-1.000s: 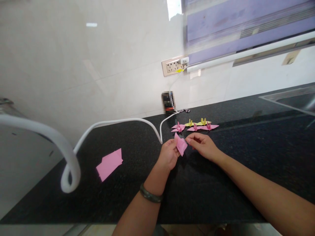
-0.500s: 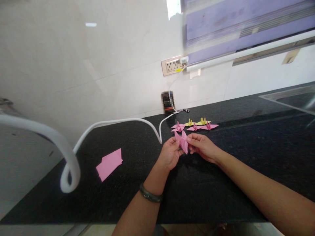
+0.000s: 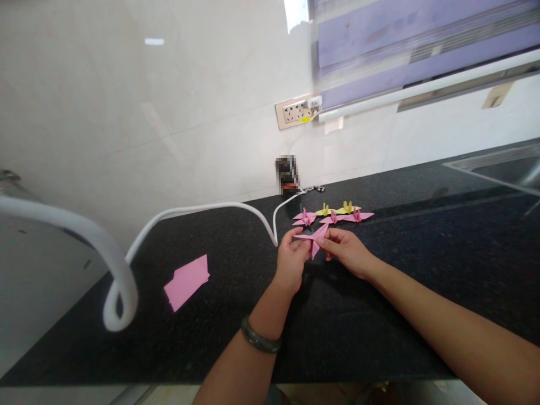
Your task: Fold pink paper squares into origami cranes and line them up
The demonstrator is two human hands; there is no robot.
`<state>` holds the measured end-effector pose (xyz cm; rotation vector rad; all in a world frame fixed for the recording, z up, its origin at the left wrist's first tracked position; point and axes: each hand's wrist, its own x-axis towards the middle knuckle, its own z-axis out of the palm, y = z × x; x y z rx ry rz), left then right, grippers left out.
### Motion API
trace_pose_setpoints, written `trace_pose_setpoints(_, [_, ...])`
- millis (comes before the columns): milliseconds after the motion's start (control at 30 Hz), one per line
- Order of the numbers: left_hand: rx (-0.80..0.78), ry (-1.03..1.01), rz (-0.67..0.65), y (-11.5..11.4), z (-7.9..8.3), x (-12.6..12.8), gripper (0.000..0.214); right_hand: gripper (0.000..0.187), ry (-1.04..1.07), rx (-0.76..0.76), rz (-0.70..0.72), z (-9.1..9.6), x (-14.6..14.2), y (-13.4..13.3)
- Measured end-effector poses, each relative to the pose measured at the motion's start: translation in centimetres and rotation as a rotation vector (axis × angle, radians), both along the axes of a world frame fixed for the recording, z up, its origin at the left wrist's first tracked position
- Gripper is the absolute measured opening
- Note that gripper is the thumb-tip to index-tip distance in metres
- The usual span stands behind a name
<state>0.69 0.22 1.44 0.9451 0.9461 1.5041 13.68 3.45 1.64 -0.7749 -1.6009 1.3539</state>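
Head view | a folded pink paper [image 3: 314,237] is pinched by the left hand [image 3: 291,263] and the right hand [image 3: 346,251], both narrowed around it | it is held just in front of the paper birds [image 3: 333,217] | pink sheets [image 3: 188,284] are laid on the desk [image 3: 236,326], well left of the birds

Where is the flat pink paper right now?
In the head view, the flat pink paper lies on the counter, left of centre, between the white loop and the left hand.
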Motion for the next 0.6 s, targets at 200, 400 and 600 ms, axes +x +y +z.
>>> trace_pose_setpoints(200, [0.011,0.102,-0.029,-0.17,0.64,0.12,0.058,0.025,-0.052,0.058,-0.031,0.05,0.09,0.05])
trace_pose_setpoints(400, [-0.056,0.173,-0.039,-0.02,-0.17,0.05,0.035,0.022,-0.093,0.107,-0.023,0.05,0.1,0.0])
trace_pose_setpoints(600, [-0.088,-0.091,-0.166,-0.06,-0.13,-0.42,0.03,0.023,-0.044,0.088,-0.106,0.2,0.03,0.04])
